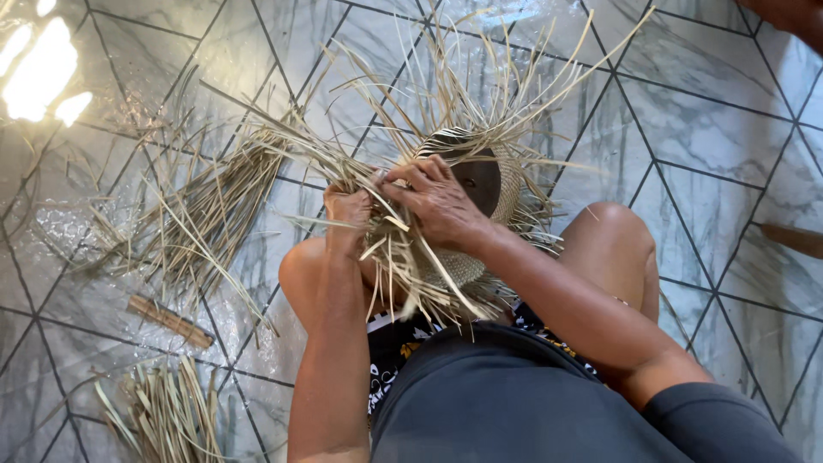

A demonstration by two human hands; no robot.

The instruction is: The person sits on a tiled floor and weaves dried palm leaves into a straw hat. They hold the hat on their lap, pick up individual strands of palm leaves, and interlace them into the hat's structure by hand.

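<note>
Here, nearest the camera, the person's knees frame a half-woven straw hat (467, 257) resting between them. The left hand (347, 214) is closed around a bunch of loose straw strands (283, 146) at the hat's edge. The right hand (437, 201) lies curled over the weave, fingertips pinching strands just beside the left. Further out, on the marble tile floor (703, 129), lie a spread straw pile (201, 223), a small bundle (163, 416) and a short stick (170, 321).
</note>
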